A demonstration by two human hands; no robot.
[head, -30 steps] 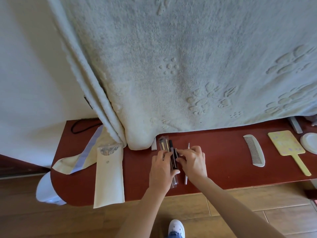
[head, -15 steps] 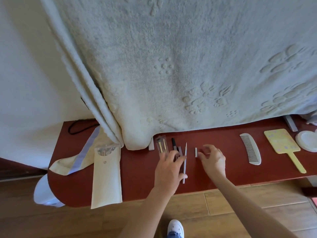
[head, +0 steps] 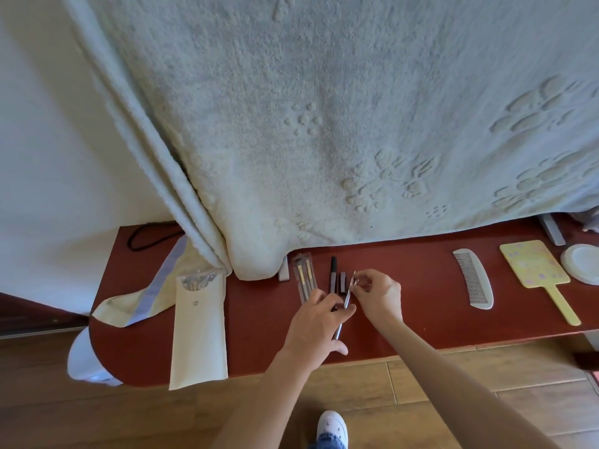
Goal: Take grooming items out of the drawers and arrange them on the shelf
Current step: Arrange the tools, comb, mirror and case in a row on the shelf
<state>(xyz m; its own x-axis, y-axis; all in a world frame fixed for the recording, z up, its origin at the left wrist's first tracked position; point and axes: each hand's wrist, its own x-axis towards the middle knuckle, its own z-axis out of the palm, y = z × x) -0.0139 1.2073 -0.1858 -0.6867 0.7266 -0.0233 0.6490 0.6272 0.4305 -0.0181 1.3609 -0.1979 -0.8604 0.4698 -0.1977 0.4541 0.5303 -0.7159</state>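
So, containers first. Well to the left of the grip, a long cream fabric pouch [head: 197,328] lies on the dark red wooden shelf [head: 421,319] with its near end hanging over the front edge. The clear window at its far end shows some shiny metal bits, too small to tell what. Just left of the grip and a little further back is a clear plastic sleeve [head: 304,279] with a few small brushes in it.

Now the hands. The left hand [head: 319,325] is palm down with its thumb laid across the lower half of a thin silver metal tool [head: 347,296], fingers curled round it. The right hand [head: 377,294] pinches the tool's upper part between thumb and forefinger, other fingers loosely bent. The tool is tilted, tip pointing away.

Just past the grip lie a black stick [head: 333,274] and two short dark brown pieces [head: 342,280]. Off to the right are a white plastic comb [head: 475,280] and a yellow hand mirror [head: 533,267].
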